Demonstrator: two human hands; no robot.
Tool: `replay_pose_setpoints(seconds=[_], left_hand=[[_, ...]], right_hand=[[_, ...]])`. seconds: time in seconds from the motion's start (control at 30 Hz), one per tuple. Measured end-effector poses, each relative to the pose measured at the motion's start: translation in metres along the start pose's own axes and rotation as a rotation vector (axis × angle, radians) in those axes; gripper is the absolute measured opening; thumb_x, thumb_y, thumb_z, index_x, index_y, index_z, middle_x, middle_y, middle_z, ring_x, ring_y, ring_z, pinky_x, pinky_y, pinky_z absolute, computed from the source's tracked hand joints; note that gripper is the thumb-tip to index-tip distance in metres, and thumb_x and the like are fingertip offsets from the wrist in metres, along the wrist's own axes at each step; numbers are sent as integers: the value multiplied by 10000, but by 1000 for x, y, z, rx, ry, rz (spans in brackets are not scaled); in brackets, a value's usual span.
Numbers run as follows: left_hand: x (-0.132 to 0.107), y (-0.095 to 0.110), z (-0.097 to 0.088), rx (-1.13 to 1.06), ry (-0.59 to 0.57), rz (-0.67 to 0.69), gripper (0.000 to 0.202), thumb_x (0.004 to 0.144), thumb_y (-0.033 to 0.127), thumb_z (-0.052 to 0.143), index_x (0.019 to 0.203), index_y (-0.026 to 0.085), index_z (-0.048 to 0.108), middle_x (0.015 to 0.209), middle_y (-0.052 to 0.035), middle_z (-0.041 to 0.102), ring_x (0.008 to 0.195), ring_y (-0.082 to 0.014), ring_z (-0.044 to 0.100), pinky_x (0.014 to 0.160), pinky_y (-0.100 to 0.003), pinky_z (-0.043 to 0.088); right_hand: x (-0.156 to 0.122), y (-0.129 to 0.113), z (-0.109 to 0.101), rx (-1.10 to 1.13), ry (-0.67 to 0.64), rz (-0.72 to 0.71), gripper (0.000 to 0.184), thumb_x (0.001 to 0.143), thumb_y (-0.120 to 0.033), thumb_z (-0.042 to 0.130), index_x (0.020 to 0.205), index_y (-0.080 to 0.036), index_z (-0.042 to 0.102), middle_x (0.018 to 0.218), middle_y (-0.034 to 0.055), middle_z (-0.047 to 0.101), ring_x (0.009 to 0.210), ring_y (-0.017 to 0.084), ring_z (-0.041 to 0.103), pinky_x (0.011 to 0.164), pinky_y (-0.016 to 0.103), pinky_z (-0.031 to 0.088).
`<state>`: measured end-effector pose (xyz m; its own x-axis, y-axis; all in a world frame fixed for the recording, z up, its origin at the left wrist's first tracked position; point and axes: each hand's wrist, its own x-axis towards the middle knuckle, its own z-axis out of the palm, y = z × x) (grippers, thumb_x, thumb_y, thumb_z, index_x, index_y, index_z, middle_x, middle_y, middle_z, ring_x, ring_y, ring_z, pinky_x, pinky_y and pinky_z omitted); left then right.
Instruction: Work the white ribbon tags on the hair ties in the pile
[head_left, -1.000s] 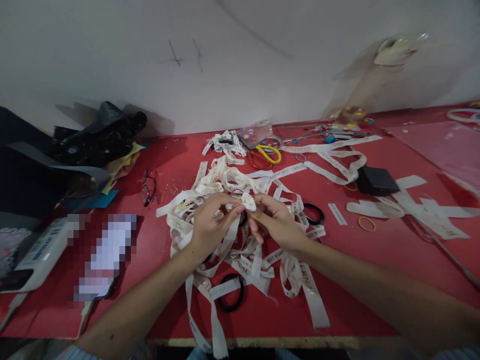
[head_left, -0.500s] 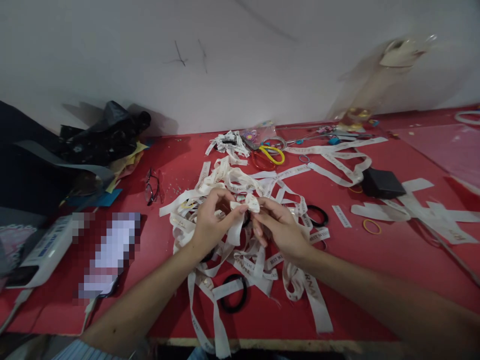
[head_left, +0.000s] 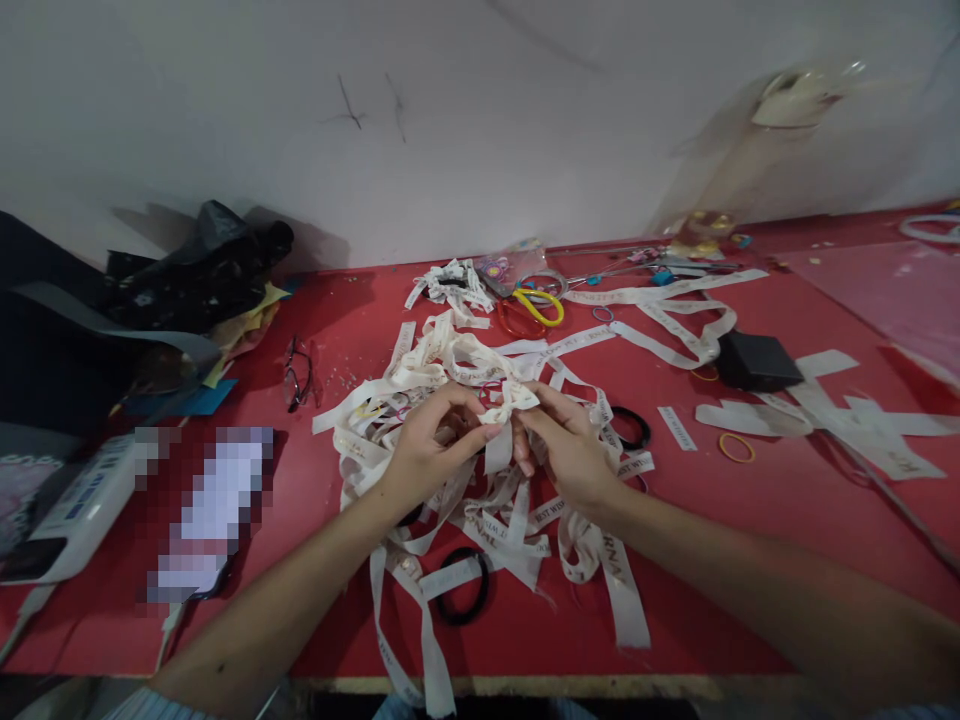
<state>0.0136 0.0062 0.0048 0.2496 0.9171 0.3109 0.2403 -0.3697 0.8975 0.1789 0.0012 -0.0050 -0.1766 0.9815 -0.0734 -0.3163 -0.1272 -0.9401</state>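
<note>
A small bow of cream ribbon point(head_left: 511, 402) is held up between both hands, one tail hanging down from its middle. My left hand point(head_left: 442, 432) pinches its left loop between thumb and fingers. On the other side, my right hand point(head_left: 566, 435) grips the right loop, fingers curled. Below and around the hands lies a tangled heap of printed ribbon point(head_left: 427, 365). A black hair tie point(head_left: 463, 587) rests at the heap's front, partly under a ribbon strip, and another black hair tie point(head_left: 631, 428) lies right of my right hand.
Scissors with red and yellow handles point(head_left: 536, 308) lie behind the heap beside a bundle of ribbon pieces point(head_left: 455, 287). A phone point(head_left: 214, 515), a white device point(head_left: 82, 510) and glasses point(head_left: 298, 373) are on the left. To the right are a black block point(head_left: 759, 362) and a yellow rubber band point(head_left: 736, 447).
The ribbon between my hands now shows two loops drawn in at a knot, with the tail more in view. My fingers have shifted slightly outward, and the camera view has moved a little.
</note>
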Motion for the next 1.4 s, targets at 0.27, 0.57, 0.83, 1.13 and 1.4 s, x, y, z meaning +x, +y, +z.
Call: replay_pose_setpoints(seconds=[0.27,0.57,0.83,1.13,1.4], left_hand=[[4,-1,-1,-126,-29,-111,204,794,337,707,752,168,601,729,0,616,638,-105,564,590,-208,459],[4,-2,-4,-296,-11,-229,289,752,414,746,705,159,621,608,18,588,546,-88,554,552,-201,478],[5,-2,-7,-211,-46,-140,306,804,422,694,636,168,665,611,-12,599,566,-109,549,548,-228,470],[3,-1,-5,-325,-2,-222,248,759,378,748,726,166,625,589,25,585,518,-78,538,527,-193,460],[3,-3,-8,-277,-12,-162,251,815,405,691,759,164,647,612,11,583,511,-78,517,493,-204,425]], right_hand=[[-2,2,-3,-252,81,-258,251,894,-355,602,1117,-251,556,862,3,634,761,136,620,689,260,524],[-4,-1,-4,-571,16,-537,73,870,-305,656,901,-239,662,1147,69,535,1163,212,528,1037,393,420],[-5,0,-6,-542,33,-539,80,867,-304,662,896,-257,721,1140,67,579,1132,217,562,996,395,460],[-7,0,-6,-581,63,-507,157,862,-373,655,824,-245,737,1097,71,623,1153,245,546,1019,409,440],[-7,-1,-4,-558,39,-525,93,826,-328,698,829,-241,732,1139,76,591,1051,226,600,961,402,487]])
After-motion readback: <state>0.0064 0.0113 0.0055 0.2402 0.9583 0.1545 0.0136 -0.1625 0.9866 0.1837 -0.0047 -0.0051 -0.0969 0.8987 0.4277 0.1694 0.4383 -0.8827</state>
